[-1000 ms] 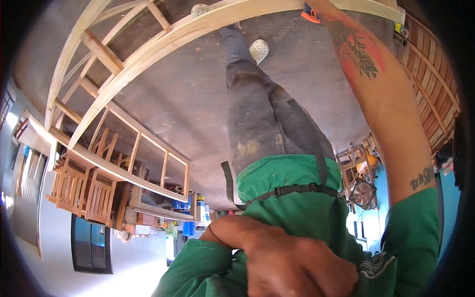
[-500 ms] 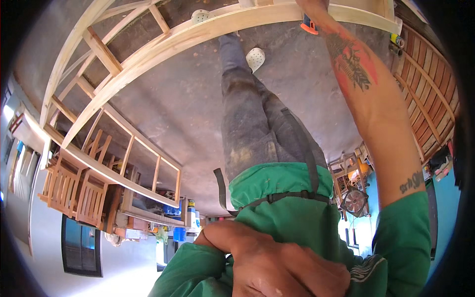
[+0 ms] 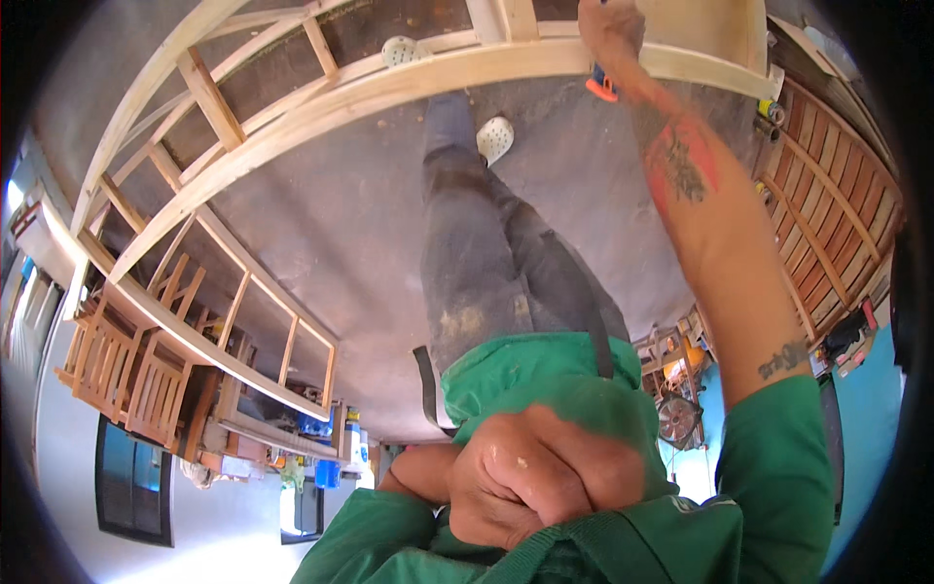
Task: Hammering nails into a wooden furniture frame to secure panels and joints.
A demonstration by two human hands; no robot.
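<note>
At the far side my right hand (image 3: 613, 39) is closed around a tool with a dark blue and orange handle (image 3: 602, 86); its working end cannot be made out. This hand is at the pale wooden frame (image 3: 418, 78), over its near rail. My left hand (image 3: 545, 472) is bent in against my chest, over the green shirt (image 3: 545, 370). Its fingers are curled and partly hidden, so what they hold, if anything, does not show.
White clogs, one (image 3: 495, 139) on the floor and another (image 3: 401, 52) beyond the near rail, are on my feet. A second wooden frame (image 3: 263, 282) and slatted chairs (image 3: 156, 389) stand left. Slatted wooden panels (image 3: 837, 185) and a fan (image 3: 678, 417) are right.
My left hand has shifted up and turned on my chest, showing more of its curled fingers. More of my right hand is in view; it still grips the tool.
</note>
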